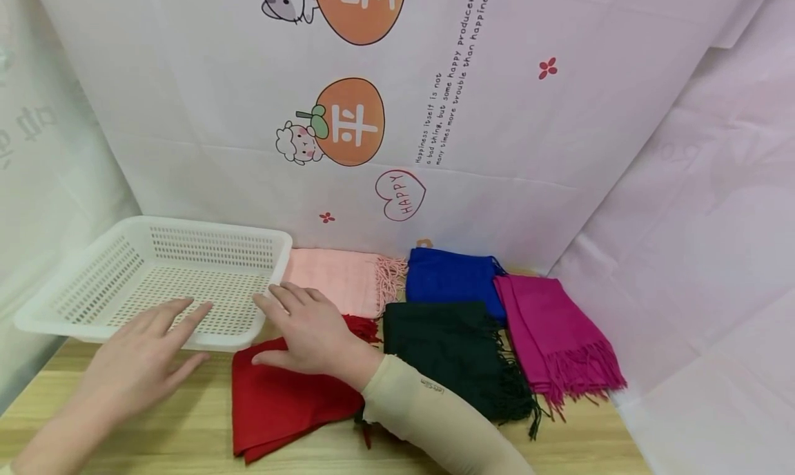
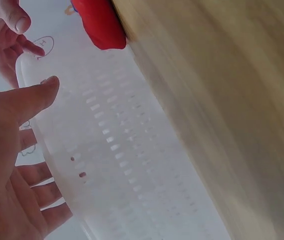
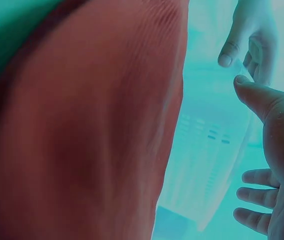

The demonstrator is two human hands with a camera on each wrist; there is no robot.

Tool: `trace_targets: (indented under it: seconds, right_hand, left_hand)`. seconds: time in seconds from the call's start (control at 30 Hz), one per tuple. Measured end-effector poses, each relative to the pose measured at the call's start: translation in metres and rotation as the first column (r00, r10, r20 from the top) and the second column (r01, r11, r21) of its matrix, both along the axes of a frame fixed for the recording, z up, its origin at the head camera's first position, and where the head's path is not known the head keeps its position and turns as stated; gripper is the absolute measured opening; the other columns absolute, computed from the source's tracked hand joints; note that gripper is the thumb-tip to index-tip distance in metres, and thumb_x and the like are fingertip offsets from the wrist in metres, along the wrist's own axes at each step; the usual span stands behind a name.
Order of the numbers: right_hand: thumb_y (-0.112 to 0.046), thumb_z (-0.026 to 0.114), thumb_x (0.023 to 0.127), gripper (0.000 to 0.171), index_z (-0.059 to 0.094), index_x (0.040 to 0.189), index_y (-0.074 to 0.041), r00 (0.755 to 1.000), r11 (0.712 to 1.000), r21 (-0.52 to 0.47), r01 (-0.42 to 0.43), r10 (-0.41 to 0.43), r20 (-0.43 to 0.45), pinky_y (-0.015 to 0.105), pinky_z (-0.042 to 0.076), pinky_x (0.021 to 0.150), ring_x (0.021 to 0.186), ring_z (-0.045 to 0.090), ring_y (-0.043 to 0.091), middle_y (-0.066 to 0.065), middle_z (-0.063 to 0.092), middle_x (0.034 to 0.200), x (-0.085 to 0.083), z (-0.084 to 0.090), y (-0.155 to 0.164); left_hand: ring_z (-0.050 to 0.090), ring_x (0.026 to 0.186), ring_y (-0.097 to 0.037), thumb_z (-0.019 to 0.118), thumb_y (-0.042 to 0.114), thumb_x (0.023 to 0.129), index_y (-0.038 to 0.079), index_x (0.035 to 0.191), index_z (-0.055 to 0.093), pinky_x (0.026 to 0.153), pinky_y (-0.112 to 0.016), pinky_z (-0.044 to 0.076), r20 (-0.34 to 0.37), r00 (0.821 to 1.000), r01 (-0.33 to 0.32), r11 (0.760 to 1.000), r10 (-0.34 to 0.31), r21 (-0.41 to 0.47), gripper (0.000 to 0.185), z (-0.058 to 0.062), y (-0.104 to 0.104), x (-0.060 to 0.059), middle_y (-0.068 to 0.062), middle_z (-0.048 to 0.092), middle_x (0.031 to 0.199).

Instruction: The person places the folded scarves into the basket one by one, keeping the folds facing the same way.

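Observation:
A white perforated plastic basket stands on the table at the left with nothing in it. Over its front rim reaches my left hand, fingers extended and thumb spread apart on the near side. The left wrist view has the basket's outer wall between that thumb and the fingers. My right hand hovers at the basket's right front corner, above a folded red scarf, with fingers loosely stretched and thumb apart. In the right wrist view, the red scarf fills the left side.
Right of the basket lies a folded pink fringed scarf. Beyond the right forearm are a dark green fringed scarf, a blue one and a magenta one. A white printed cloth hangs behind the table.

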State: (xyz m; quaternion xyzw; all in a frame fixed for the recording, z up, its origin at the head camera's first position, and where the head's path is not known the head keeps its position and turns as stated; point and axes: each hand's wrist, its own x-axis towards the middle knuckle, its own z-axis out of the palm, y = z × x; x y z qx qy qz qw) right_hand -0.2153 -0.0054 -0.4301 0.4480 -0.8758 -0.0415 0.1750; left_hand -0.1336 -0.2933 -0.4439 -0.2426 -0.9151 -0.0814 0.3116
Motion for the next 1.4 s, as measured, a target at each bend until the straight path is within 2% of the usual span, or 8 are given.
trace_targets:
  seconds: [0.3, 0.47, 0.8, 0.87, 0.93, 1.07, 1.17, 1.4]
  right_hand:
    - [-0.082, 0.069, 0.093, 0.106, 0.040, 0.172, -0.018, 0.998, 0.997, -0.059, 0.044, -0.041, 0.042, 0.041, 0.047, 0.122, 0.156, 0.046, 0.023, 0.004, 0.049, 0.170, -0.006, -0.001, 0.022]
    - [-0.082, 0.068, 0.094, 0.106, 0.037, 0.174, -0.020, 0.992, 0.995, -0.047, 0.087, -0.082, 0.099, 0.043, 0.046, 0.123, 0.158, 0.044, 0.023, 0.004, 0.046, 0.173, -0.008, -0.005, 0.033]
    - [-0.083, 0.065, 0.095, 0.104, 0.039, 0.173, -0.019, 0.988, 0.993, -0.033, 0.117, -0.113, 0.101, 0.044, 0.046, 0.123, 0.158, 0.046, 0.024, 0.006, 0.046, 0.173, -0.013, -0.006, 0.051]
    - [-0.083, 0.065, 0.095, 0.105, 0.038, 0.174, -0.019, 0.986, 0.992, -0.032, 0.121, -0.117, 0.118, 0.045, 0.046, 0.124, 0.158, 0.045, 0.024, 0.006, 0.046, 0.173, -0.013, -0.007, 0.054]
    - [-0.082, 0.065, 0.095, 0.105, 0.037, 0.174, -0.019, 0.983, 0.992, -0.035, 0.125, -0.119, 0.136, 0.046, 0.045, 0.124, 0.158, 0.045, 0.025, 0.007, 0.045, 0.174, -0.014, -0.007, 0.057]
    - [-0.083, 0.065, 0.095, 0.106, 0.036, 0.175, -0.020, 0.979, 0.989, -0.035, 0.143, -0.136, 0.149, 0.048, 0.046, 0.124, 0.158, 0.045, 0.025, 0.007, 0.044, 0.174, -0.016, -0.007, 0.065]
    - [-0.083, 0.065, 0.095, 0.106, 0.036, 0.175, -0.020, 0.978, 0.988, -0.030, 0.151, -0.145, 0.148, 0.049, 0.047, 0.123, 0.158, 0.046, 0.025, 0.006, 0.044, 0.174, -0.017, -0.006, 0.071]
    - [-0.083, 0.066, 0.094, 0.106, 0.037, 0.175, -0.020, 0.975, 0.987, -0.036, 0.157, -0.149, 0.167, 0.052, 0.049, 0.121, 0.156, 0.048, 0.027, 0.007, 0.044, 0.174, -0.018, -0.007, 0.081]
  left_hand:
    - [0.065, 0.123, -0.053, 0.025, 0.079, 0.110, 0.009, 0.151, 0.066, 0.099, -0.074, 0.054, 0.012, 0.999, 0.034, 0.999, -0.034, -0.016, 0.091, 0.004, 0.014, -0.002, -0.026, 0.066, 0.143]
    - [0.066, 0.123, -0.052, 0.024, 0.079, 0.109, 0.008, 0.150, 0.067, 0.099, -0.072, 0.055, 0.018, 0.998, 0.053, 0.998, -0.053, -0.028, 0.092, 0.002, 0.024, -0.002, -0.025, 0.066, 0.143]
    - [0.066, 0.125, -0.051, 0.028, 0.077, 0.110, 0.009, 0.153, 0.065, 0.100, -0.072, 0.056, 0.035, 0.995, 0.091, 0.995, -0.089, -0.039, 0.088, 0.004, 0.039, -0.004, -0.025, 0.063, 0.148]
    - [0.065, 0.127, -0.050, 0.037, 0.075, 0.110, 0.010, 0.154, 0.065, 0.101, -0.072, 0.056, 0.048, 0.995, 0.091, 0.995, -0.089, -0.051, 0.083, 0.004, 0.042, -0.003, -0.025, 0.063, 0.149]
    - [0.064, 0.129, -0.050, 0.059, 0.069, 0.107, 0.010, 0.154, 0.065, 0.102, -0.072, 0.055, 0.058, 0.994, 0.099, 0.993, -0.096, -0.059, 0.076, 0.005, 0.046, -0.003, -0.024, 0.063, 0.149]
    - [0.064, 0.131, -0.049, 0.091, 0.047, 0.085, 0.009, 0.154, 0.065, 0.101, -0.071, 0.056, 0.061, 0.992, 0.113, 0.990, -0.108, -0.081, 0.083, 0.005, 0.054, -0.001, -0.024, 0.063, 0.149]
    - [0.063, 0.132, -0.049, 0.094, 0.043, 0.081, 0.009, 0.153, 0.066, 0.101, -0.070, 0.057, 0.063, 0.992, 0.116, 0.989, -0.111, -0.089, 0.085, 0.004, 0.059, 0.000, -0.025, 0.063, 0.150]
    - [0.062, 0.135, -0.050, 0.094, 0.045, 0.081, 0.009, 0.154, 0.065, 0.104, -0.068, 0.056, 0.081, 0.988, 0.136, 0.987, -0.130, -0.080, 0.086, -0.001, 0.069, 0.001, -0.027, 0.062, 0.150]
